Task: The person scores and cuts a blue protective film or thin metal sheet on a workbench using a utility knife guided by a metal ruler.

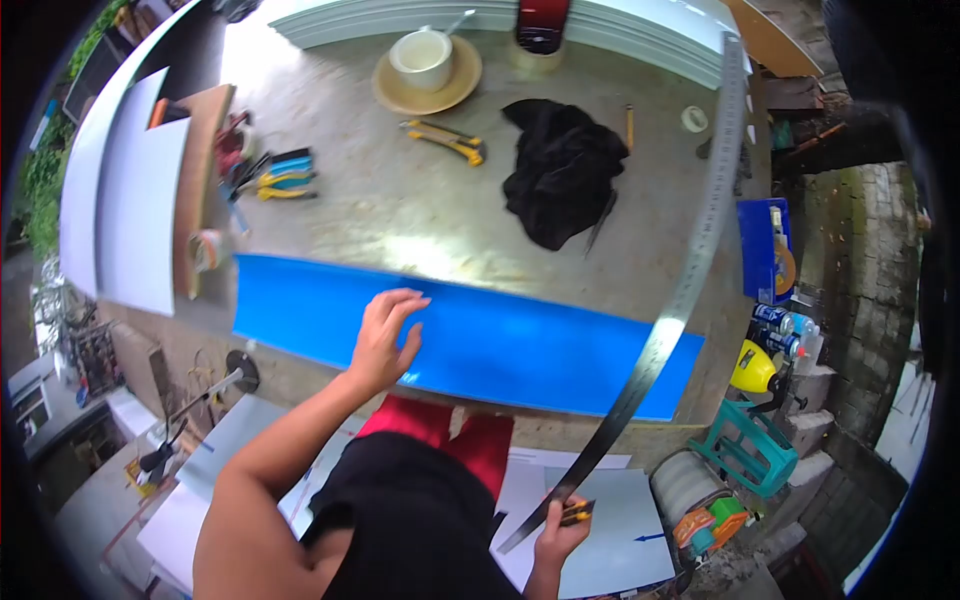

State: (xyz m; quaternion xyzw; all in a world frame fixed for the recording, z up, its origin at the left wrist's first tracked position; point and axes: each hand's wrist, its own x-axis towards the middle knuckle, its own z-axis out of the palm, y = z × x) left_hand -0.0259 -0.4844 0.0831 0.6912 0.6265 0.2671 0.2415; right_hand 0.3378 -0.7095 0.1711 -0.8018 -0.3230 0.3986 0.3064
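A long strip of blue sheet (520,340) lies along the near edge of the work table. Over its left half hovers my left hand (385,335), holding nothing, its fingers curved and apart. My right hand (558,540), low at my right side, is closed around the lower part of a long steel ruler (690,270). The ruler slants up across the right end of the blue strip towards the back right. A yellow-and-black tool (577,513), like a utility knife handle, is also in my right hand, mostly hidden by it.
On the table (350,205) are a yellow cutter (445,141), a black cloth (562,170), pliers (283,180) and a white cup (421,58) on a dish. White panels (140,210) stand at the left. A blue bin (762,250) and teal stool (748,448) are at the right.
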